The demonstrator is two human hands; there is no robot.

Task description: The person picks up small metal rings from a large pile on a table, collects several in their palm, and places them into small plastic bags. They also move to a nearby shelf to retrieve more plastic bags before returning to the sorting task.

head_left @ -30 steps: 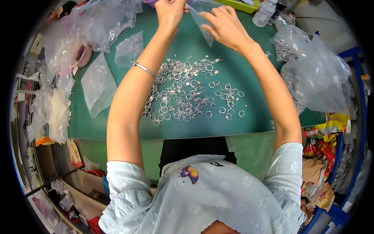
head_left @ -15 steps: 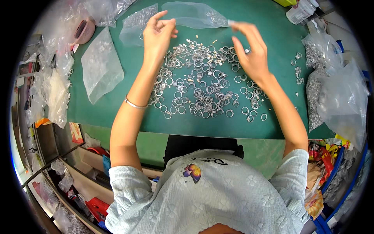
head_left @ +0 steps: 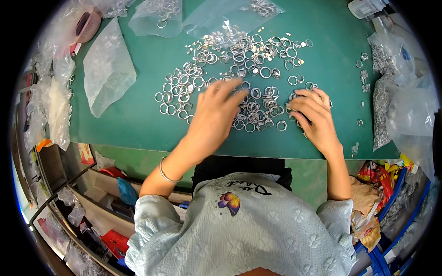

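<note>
The left hand [head_left: 216, 110], blurred, and right hand [head_left: 313, 112], fingers bent, are over loose rings [head_left: 253, 109] spread back from the table's [head_left: 147, 122] near edge. A bag [head_left: 109, 69] lies toward the left edge; ring-filled bags [head_left: 383, 108] crowd the right.

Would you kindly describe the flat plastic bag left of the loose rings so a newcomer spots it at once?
On the green table, look left of the left hand and loose rings. A milky plastic bag lies there, pointed at both ends. Unlike the two ring-holding bags farther out, it shows no clear rings inside.
</note>
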